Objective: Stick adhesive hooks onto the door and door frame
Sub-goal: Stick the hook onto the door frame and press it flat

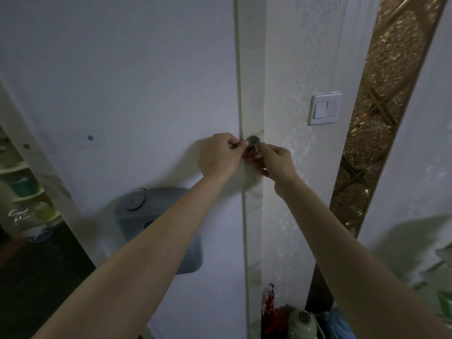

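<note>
Head camera faces the door frame (252,69) closely, angled down

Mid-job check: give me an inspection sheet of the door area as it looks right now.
Surface: white door on the left, cream door frame running vertically at centre.
Job's things: round grey adhesive hook held against the door frame; a second one sits on the grey box.
Clutter: grey box low on the door; red decoration and a green object at the bottom.
Hands: left hand and right hand both pinch at the hook with their fingers.
Cables: nothing seen.
Surroundings: light switch right of the frame, gold patterned strip, shelves at far left.
</note>
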`<state>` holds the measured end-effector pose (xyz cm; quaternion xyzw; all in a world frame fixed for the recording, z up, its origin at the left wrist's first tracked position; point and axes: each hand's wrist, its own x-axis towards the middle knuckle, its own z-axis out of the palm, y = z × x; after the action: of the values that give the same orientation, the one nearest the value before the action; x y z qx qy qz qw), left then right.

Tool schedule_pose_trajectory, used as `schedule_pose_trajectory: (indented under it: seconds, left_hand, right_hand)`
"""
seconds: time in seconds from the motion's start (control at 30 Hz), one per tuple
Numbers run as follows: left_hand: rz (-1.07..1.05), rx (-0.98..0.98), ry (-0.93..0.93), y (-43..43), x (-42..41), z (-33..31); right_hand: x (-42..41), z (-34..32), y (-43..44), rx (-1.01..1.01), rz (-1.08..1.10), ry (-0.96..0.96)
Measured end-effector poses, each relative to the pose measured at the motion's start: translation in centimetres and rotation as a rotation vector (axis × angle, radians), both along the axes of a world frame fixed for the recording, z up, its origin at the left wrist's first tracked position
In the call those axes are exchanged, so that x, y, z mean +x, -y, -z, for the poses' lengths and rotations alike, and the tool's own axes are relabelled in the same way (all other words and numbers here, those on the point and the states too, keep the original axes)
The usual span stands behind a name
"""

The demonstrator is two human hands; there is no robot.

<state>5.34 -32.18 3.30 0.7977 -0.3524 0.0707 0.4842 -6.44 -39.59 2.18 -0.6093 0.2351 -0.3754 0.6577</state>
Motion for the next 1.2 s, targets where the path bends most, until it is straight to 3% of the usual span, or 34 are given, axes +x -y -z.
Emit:
schedule_pose_trajectory:
  seconds: [0.67,1.2]
  left_hand:
    - [-0.095,0.103,0.238,-0.8,-1.1,0.4]
    - [-0.091,0.098,0.286,-1.0,-1.4,0.6]
  right_hand:
    - [-0.6,1.4,1.1,-0.211,-0.015,-0.080]
    - [-0.5,2.4,4.5,-0.713,0.207,-0.428]
